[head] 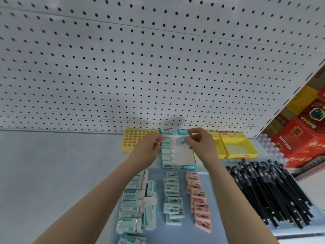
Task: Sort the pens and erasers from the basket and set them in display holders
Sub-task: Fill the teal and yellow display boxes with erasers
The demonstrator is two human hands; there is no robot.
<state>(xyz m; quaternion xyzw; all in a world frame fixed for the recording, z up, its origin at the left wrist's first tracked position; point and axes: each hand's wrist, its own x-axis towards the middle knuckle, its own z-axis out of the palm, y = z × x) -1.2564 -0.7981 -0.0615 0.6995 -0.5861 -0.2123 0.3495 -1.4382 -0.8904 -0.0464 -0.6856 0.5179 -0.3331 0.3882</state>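
The eraser box (pixel 182 166) sits between a tray with holes (pixel 135 140) and maybe two open boxes (pixel 242 156); pens (pixel 274 191) lie front-right.

This is a shop, most likely the stationery section of a general store. The back wall is a white perforated pegboard panel (pixel 158 67) of the kind seen on retail shelving. It rises from a grey shelf (pixel 61 164) and ends in a slotted upright (pixel 288 100) on the right.

Stock lies in quantity. White-and-teal wrapped erasers (pixel 133 199), pale 4B erasers (pixel 173 192) and pink 4B erasers (pixel 198 199) are set out in rows, beside a heap of identical black pens (pixel 274 191).

A printed teal display box (pixel 184 167), yellow display boxes (pixel 242 156) and a yellow grid holder (pixel 133 138) stand against the panel. In the next bay, red boxed goods (pixel 302 138) are stacked.
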